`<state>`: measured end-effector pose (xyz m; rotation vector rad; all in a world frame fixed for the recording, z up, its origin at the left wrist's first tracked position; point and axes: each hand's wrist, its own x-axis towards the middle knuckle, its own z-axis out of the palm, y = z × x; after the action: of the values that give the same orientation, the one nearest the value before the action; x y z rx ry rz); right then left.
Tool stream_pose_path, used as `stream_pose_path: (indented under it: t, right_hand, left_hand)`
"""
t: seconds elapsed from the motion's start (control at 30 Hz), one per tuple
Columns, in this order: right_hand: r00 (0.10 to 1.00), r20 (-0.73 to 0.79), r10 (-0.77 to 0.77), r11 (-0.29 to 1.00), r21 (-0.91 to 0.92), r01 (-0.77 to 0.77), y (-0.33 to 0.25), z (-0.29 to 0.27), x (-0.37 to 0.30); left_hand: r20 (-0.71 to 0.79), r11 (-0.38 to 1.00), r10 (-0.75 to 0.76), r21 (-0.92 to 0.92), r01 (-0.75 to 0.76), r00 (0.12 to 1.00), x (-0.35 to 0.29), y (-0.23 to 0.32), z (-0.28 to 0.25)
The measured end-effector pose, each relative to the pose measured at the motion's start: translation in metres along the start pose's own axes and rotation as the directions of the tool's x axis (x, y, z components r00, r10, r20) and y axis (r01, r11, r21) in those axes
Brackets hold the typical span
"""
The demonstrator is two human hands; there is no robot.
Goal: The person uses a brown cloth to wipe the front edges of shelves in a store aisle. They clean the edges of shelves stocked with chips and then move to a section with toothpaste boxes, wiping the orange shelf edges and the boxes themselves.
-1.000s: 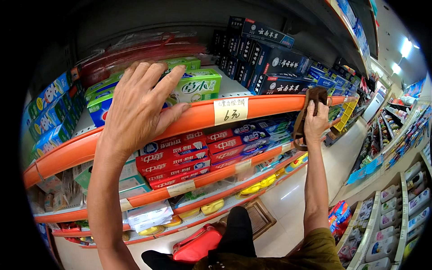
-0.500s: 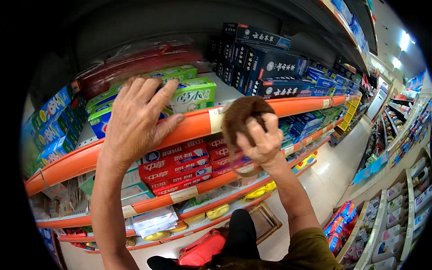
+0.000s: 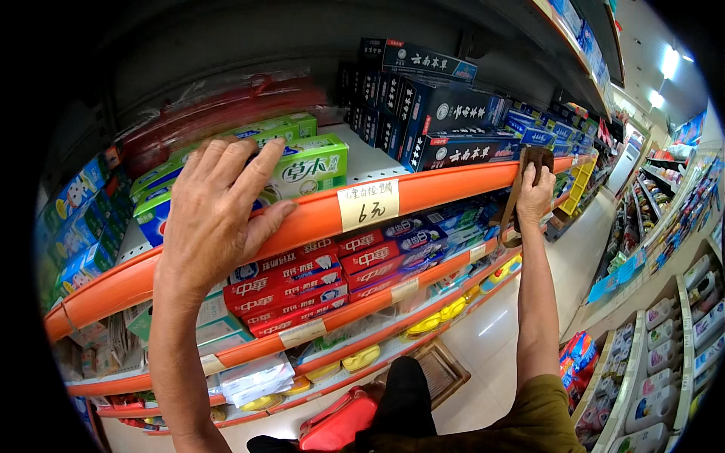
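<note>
My left hand (image 3: 219, 208) rests with fingers spread over the orange shelf edge (image 3: 317, 211), next to green toothpaste boxes (image 3: 311, 167). Further along to the right, my right hand (image 3: 535, 195) presses a brown cloth (image 3: 530, 167) against the same edge, its fingers closed on it. A strip of the cloth hangs down below the hand. Between the two hands a pale price label (image 3: 368, 204) is stuck on the edge. Dark blue boxes (image 3: 468, 151) stand stacked on the shelf behind my right hand.
Red boxes (image 3: 287, 294) fill the shelf below. Blue-green boxes (image 3: 79, 219) stand at the far left. On the floor are a red bag (image 3: 340, 419) and a wooden stool (image 3: 438, 370). A yellow rack (image 3: 580, 185) hangs past my right hand, and bottle shelves (image 3: 657, 362) line the right.
My right hand has slid the brown cloth to the right along the orange edge, uncovering the price label. My left hand stays at nearly the same place on the edge.
</note>
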<state>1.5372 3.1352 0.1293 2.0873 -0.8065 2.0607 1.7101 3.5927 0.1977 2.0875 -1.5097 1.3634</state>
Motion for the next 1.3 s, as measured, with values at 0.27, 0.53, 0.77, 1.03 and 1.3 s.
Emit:
stream_pose_path:
  t: [0.27,0.53,0.77,1.03,1.3]
  right_hand:
    - [0.975,0.056,-0.213,0.964,0.172,0.201,-0.107,-0.026,-0.044]
    - [0.849,0.003,-0.528,0.805,0.320,0.500,-0.156,-0.040,-0.058]
    - [0.994,0.021,-0.105,0.991,0.081,0.103,-0.040,-0.008,-0.022]
    - [0.999,0.035,-0.030,0.999,0.034,0.029,-0.051,-0.010,-0.015]
    - [0.921,0.102,-0.376,0.877,0.359,0.318,-0.170,-0.043,-0.061]
  left_hand:
    - [0.026,1.000,-0.012,-0.011,0.013,1.000,0.000,0.002,0.000]
    - [-0.044,0.993,0.037,0.109,-0.032,0.998,-0.015,-0.017,-0.020]
    - [-0.001,0.975,-0.130,0.183,0.127,0.992,-0.050,-0.048,-0.038]
    - [-0.005,0.977,-0.176,0.124,0.175,0.984,-0.046,-0.042,-0.033]
    - [-0.017,0.987,-0.159,0.029,0.159,0.987,-0.043,-0.042,-0.033]
